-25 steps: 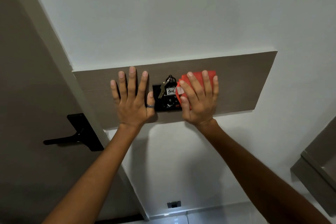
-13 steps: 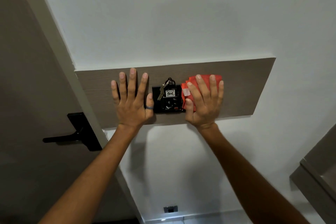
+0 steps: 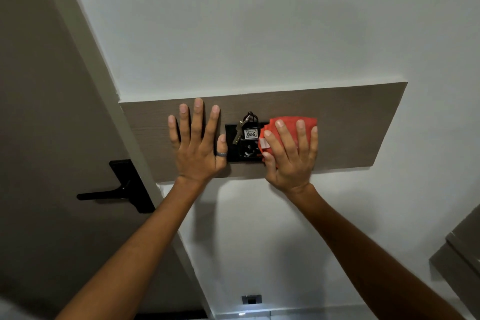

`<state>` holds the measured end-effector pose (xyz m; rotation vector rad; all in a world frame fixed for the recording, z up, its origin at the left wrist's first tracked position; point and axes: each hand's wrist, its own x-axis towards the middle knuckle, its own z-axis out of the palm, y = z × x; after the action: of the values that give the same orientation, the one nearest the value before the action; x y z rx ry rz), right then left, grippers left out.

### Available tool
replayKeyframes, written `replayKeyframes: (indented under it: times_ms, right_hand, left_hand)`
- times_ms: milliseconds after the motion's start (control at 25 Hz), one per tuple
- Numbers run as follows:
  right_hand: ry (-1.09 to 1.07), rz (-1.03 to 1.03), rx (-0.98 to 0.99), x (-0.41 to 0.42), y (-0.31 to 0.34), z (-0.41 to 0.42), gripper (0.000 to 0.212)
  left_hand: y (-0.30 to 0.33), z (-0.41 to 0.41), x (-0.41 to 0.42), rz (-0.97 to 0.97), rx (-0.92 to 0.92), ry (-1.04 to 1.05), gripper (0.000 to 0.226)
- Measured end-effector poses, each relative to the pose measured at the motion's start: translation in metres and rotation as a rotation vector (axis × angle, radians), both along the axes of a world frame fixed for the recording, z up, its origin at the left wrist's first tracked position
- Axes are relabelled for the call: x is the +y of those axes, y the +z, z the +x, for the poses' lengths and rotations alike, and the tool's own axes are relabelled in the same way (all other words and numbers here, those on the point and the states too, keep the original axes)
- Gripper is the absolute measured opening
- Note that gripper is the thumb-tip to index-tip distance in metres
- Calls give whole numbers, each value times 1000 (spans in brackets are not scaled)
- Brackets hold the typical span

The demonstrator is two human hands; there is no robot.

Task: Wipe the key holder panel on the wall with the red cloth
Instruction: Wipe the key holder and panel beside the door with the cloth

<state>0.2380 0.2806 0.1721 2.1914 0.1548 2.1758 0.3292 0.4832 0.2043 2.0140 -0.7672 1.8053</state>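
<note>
A long brown wooden key holder panel [image 3: 350,127] is fixed across the white wall. At its middle sits a black plate [image 3: 231,132] with a bunch of keys [image 3: 246,132] and a tag marked 906 hanging on it. My right hand [image 3: 291,156] lies flat on the panel just right of the keys, pressing a folded red cloth [image 3: 293,123] against the wood. My left hand [image 3: 197,145] rests flat on the panel left of the black plate, fingers spread, a grey ring on the thumb, holding nothing.
A brown door [image 3: 39,138] with a black lever handle [image 3: 117,189] stands at the left, beside the panel's end. A wall socket [image 3: 251,299] sits low on the wall. A grey-brown cabinet edge [image 3: 457,254] juts in at the lower right.
My right hand with the red cloth has slid a little to the right along the panel, away from the keys. My left hand has stayed where it was.
</note>
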Motion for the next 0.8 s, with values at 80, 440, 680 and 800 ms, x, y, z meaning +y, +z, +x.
replayKeyframes:
  times_ms: [80, 440, 680, 800]
  right_hand:
    - [7, -4, -9, -5, 12, 2, 40]
    - [67, 29, 18, -5, -2, -10, 35]
    - [199, -48, 15, 42, 1, -2, 38]
    - [36, -68, -28, 46, 5, 11, 42]
  left_hand:
    - [1, 0, 0, 2, 10, -12, 67]
    - [-2, 3, -1, 7, 7, -7, 66]
    - [-2, 1, 0, -14, 17, -30, 66]
    - [-3, 0, -3, -26, 16, -46, 64]
